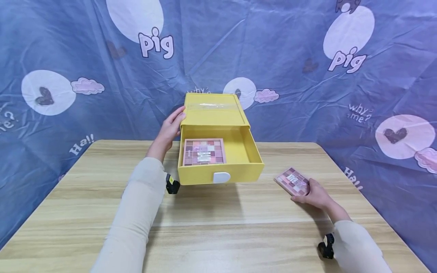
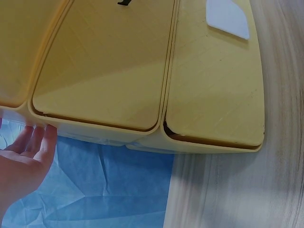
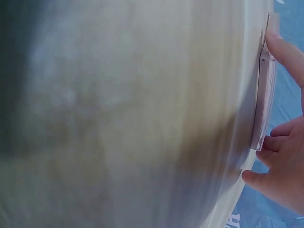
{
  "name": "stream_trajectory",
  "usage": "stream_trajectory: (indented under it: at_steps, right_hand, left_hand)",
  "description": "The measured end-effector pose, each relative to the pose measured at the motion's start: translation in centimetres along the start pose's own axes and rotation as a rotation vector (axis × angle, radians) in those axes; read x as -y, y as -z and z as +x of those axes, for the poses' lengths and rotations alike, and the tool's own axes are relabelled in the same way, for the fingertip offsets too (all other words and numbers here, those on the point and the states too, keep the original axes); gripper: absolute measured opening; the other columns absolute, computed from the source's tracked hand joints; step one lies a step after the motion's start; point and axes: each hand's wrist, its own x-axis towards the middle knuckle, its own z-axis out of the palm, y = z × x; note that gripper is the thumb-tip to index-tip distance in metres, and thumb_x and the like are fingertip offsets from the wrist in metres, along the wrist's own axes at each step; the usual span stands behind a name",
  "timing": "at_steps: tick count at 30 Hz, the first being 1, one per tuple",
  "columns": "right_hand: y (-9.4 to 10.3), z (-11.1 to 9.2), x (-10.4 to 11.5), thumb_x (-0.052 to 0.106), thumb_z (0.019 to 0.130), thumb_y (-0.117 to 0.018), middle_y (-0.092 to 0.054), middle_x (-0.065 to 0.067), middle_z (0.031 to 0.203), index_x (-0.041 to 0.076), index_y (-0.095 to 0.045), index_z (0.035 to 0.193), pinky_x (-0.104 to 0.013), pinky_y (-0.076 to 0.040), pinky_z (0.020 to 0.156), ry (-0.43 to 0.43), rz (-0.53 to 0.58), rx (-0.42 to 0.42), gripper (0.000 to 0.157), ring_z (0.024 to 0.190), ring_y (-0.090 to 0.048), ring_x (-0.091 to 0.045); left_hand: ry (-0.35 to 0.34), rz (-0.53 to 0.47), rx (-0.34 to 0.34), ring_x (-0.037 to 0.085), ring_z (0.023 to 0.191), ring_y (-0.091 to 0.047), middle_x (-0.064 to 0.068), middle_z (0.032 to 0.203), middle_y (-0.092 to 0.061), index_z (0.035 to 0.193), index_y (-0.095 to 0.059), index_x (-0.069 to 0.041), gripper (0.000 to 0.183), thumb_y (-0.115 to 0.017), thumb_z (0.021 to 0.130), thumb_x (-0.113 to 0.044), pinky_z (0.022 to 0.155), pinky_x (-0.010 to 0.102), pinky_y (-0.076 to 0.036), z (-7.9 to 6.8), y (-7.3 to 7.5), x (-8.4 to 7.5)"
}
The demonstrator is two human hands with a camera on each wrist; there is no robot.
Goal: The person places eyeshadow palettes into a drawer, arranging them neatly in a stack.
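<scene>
A yellow drawer box [image 1: 218,115] stands on the table with its top drawer [image 1: 194,175] pulled out toward me. In that drawer, on the left side, lies an eyeshadow palette [image 1: 206,148] with a clear lid. My left hand [image 1: 168,131] rests against the box's upper left side; in the left wrist view its fingers [image 2: 45,145] touch the side wall. Off to the right of the box, my right hand [image 1: 315,195] grips a second eyeshadow palette [image 1: 290,181] by its near right edge. The right wrist view shows this palette [image 3: 262,102] edge-on between thumb and fingers.
Two lower drawers of the box [image 2: 104,61] are closed in the left wrist view, one with a white handle [image 2: 228,18]. A wooden table [image 1: 218,235] carries everything. Behind it hangs a blue printed cloth [image 1: 290,38].
</scene>
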Motion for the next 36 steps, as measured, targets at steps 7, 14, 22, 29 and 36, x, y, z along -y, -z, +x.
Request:
stream_trajectory:
  at_steps: [7,14,22,29,36]
  right_hand:
    - [0.0,0.1,0.3,0.041,0.056,-0.076,-0.043,-0.038,0.098,-0.025,-0.028,0.112,-0.051,-0.036,0.075,-0.034,-0.037,-0.022,0.099,0.084,-0.046,-0.04]
    - [0.1,0.2,0.6,0.047,0.055,-0.076,-0.05,-0.024,0.086,-0.017,-0.039,0.103,-0.043,-0.04,0.066,-0.093,-0.023,-0.044,0.088,0.074,-0.047,-0.031]
    - [0.8,0.3,1.5,0.046,0.057,-0.074,-0.05,-0.029,0.089,-0.022,-0.035,0.109,-0.048,-0.038,0.069,-0.1,-0.036,-0.05,0.095,0.081,-0.044,-0.039]
    - [2.2,0.9,2.8,0.043,0.058,-0.075,-0.051,-0.027,0.086,-0.019,-0.04,0.104,-0.046,-0.04,0.066,-0.026,-0.046,-0.095,0.084,0.077,-0.046,-0.037]
    - [4.5,2.0,4.9,0.04,0.06,-0.075,-0.05,-0.031,0.092,-0.021,-0.035,0.111,-0.046,-0.041,0.068,0.034,-0.02,-0.087,0.089,0.078,-0.049,-0.035]
  left_hand:
    - [-0.002,0.0,0.0,0.016,0.115,-0.035,0.004,0.135,-0.032,0.133,-0.036,-0.017,0.048,-0.048,0.087,-0.03,0.089,0.046,-0.029,0.0,0.1,0.0]
    - [-0.004,0.02,0.003,0.017,0.115,-0.034,0.004,0.135,-0.032,0.133,-0.036,-0.018,0.049,-0.048,0.087,-0.03,0.089,0.047,-0.029,0.0,0.1,0.1]
    - [-0.008,0.025,0.004,0.018,0.115,-0.034,0.004,0.135,-0.032,0.133,-0.036,-0.018,0.049,-0.048,0.087,-0.03,0.089,0.047,-0.029,0.1,0.2,0.1]
    - [-0.01,0.028,0.008,0.017,0.117,-0.033,0.004,0.136,-0.031,0.133,-0.036,-0.018,0.049,-0.048,0.087,-0.03,0.089,0.047,-0.029,0.1,0.1,0.1]
    - [-0.011,0.025,0.002,0.017,0.116,-0.034,0.004,0.135,-0.032,0.133,-0.037,-0.018,0.048,-0.048,0.087,-0.03,0.089,0.046,-0.03,0.0,0.2,0.2]
